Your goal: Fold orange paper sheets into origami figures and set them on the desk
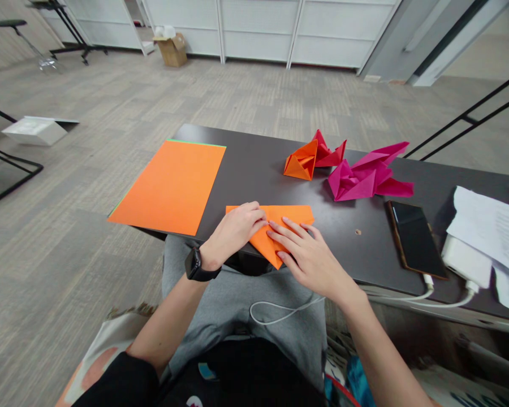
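A sheet of orange paper folded into a rough triangle (277, 229) lies on the dark tabletop (254, 169) at the table's near edge. My left hand (235, 230) holds down its left part, with a black smartwatch (201, 265) on that wrist. My right hand (305, 260) rests on its right part with fingers spread. Farther off lie a flat orange sheet (167, 186), a folded orange paper model (301, 162), a red-pink folded model (328, 151) and a larger magenta folded model (365, 176).
A smartphone (414, 238) lies on the table's right side, with a white charger (466, 260) and loose printed papers (487, 237) beyond it. A white cable (280, 312) drapes across my grey-clad lap. Carpet surrounds the table.
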A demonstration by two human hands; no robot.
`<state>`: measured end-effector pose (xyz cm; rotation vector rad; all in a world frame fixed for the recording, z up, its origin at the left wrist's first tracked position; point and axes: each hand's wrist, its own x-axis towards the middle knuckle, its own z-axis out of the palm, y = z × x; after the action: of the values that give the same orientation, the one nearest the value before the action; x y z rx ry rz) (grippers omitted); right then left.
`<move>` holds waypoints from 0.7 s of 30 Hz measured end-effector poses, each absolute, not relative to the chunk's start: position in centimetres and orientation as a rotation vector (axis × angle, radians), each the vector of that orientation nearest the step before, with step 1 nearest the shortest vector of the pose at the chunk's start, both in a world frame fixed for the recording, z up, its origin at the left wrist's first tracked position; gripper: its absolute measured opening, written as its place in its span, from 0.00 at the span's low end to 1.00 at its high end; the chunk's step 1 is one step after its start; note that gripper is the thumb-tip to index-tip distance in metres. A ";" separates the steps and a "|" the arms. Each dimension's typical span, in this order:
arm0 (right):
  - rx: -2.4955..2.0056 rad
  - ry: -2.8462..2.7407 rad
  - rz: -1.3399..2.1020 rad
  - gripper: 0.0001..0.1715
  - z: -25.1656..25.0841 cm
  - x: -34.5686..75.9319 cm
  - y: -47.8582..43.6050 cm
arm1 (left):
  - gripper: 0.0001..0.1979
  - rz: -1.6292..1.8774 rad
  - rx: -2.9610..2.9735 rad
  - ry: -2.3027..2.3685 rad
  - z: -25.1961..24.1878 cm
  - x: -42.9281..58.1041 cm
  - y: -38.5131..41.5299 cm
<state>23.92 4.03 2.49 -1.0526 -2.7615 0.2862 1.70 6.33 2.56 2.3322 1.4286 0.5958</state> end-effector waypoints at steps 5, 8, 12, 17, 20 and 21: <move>-1.038 -2.770 0.262 0.26 2.4 23.9 4.0 | 0.10 0.622 2.322 1.435 2.5 1.7 6.1; -1.037 -2.777 0.266 0.26 2.3 24.0 3.9 | 0.10 0.630 2.318 1.434 2.3 1.7 6.1; -1.064 -2.772 0.278 0.26 2.3 23.9 4.2 | 0.10 0.610 2.353 1.434 2.2 1.7 6.7; -1.081 -2.773 0.264 0.26 2.6 23.9 4.8 | 0.11 0.762 2.497 1.459 2.3 1.6 6.2; -1.069 -2.770 0.242 0.26 2.6 23.9 4.9 | 0.10 0.808 2.655 1.265 2.2 1.3 4.4; -1.070 -2.767 0.235 0.26 2.5 23.9 5.0 | 0.10 0.773 2.690 1.231 2.1 1.2 3.7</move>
<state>23.89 5.02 2.51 -1.0697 -2.7668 0.2349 1.19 3.71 2.08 2.6903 1.2313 0.7734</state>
